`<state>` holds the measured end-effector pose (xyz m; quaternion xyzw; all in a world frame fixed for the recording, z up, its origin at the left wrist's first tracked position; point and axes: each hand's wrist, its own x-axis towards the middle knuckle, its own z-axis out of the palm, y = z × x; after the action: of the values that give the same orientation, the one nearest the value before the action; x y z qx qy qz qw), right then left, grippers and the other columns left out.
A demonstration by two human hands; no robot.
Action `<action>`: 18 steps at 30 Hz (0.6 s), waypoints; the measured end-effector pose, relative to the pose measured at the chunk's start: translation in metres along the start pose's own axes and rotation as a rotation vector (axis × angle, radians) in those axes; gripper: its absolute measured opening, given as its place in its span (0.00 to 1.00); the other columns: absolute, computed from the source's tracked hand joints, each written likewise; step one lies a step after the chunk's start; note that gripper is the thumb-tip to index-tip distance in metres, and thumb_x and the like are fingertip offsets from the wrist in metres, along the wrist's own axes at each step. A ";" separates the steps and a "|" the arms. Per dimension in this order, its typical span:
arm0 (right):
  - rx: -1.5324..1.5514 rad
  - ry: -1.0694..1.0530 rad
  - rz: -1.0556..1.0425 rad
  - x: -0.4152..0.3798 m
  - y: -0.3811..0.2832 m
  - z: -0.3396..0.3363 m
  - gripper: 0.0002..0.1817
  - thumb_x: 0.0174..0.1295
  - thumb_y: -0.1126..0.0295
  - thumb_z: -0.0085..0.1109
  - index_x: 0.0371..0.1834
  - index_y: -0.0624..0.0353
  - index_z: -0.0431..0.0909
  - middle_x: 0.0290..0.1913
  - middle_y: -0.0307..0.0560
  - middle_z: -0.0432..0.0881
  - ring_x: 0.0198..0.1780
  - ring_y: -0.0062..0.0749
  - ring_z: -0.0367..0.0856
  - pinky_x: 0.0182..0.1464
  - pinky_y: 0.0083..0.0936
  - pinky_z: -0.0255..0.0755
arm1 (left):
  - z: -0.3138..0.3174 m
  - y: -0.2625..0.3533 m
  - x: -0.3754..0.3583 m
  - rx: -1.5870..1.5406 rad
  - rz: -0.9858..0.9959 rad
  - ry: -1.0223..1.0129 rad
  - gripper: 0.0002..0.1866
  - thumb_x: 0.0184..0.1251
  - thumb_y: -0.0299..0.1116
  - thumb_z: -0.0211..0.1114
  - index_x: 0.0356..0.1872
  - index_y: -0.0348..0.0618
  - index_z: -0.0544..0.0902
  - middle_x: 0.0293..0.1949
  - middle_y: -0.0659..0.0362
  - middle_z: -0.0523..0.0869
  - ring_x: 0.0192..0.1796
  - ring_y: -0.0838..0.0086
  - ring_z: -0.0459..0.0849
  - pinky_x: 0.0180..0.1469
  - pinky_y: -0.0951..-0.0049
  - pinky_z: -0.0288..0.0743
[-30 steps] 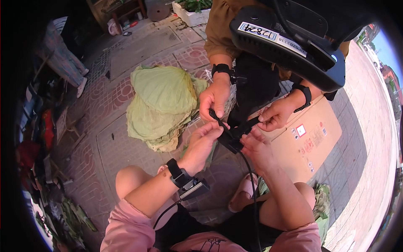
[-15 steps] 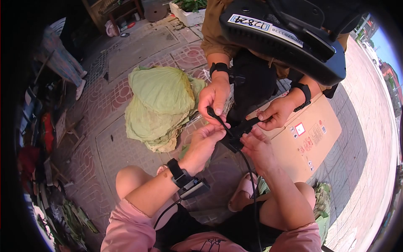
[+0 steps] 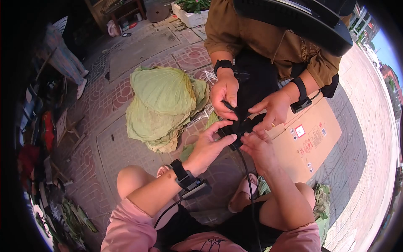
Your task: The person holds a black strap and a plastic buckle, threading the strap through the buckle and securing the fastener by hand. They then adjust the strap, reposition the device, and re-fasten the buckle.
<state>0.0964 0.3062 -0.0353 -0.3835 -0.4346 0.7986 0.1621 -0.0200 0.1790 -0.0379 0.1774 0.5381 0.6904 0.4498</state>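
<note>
More widely spread now, the left hand [image 3: 205,147] touches the black device [image 3: 236,145].

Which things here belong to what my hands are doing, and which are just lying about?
Part of the job:
small black boxy device
thin black cable below it

Apparently just lying about:
stacked broad pale-green leaves
flat brown printed cardboard
white rectangular planter

Bright right side, dark warped edges.
</note>
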 end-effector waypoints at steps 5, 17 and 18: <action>0.002 -0.057 -0.004 0.000 0.001 -0.001 0.13 0.66 0.68 0.61 0.51 0.57 0.76 0.45 0.40 0.80 0.48 0.26 0.79 0.49 0.27 0.75 | 0.004 0.005 -0.002 -0.004 -0.033 0.000 0.21 0.66 0.26 0.67 0.59 0.45 0.74 0.53 0.64 0.77 0.45 0.84 0.81 0.48 0.79 0.75; 0.038 -0.025 0.083 -0.002 0.006 -0.006 0.19 0.66 0.67 0.62 0.57 0.60 0.72 0.46 0.43 0.80 0.48 0.27 0.80 0.48 0.26 0.77 | 0.005 -0.010 0.003 0.001 0.040 0.032 0.22 0.63 0.23 0.68 0.58 0.42 0.74 0.54 0.62 0.78 0.49 0.80 0.82 0.52 0.76 0.78; 0.041 -0.020 0.084 -0.002 0.006 -0.006 0.19 0.66 0.67 0.62 0.57 0.60 0.72 0.45 0.43 0.80 0.48 0.27 0.80 0.48 0.26 0.77 | 0.005 -0.009 0.003 -0.002 0.037 0.026 0.22 0.63 0.23 0.68 0.58 0.42 0.74 0.54 0.62 0.78 0.50 0.79 0.82 0.52 0.76 0.78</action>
<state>0.1024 0.3047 -0.0411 -0.3901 -0.4034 0.8171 0.1321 -0.0138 0.1848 -0.0449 0.1779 0.5397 0.7014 0.4302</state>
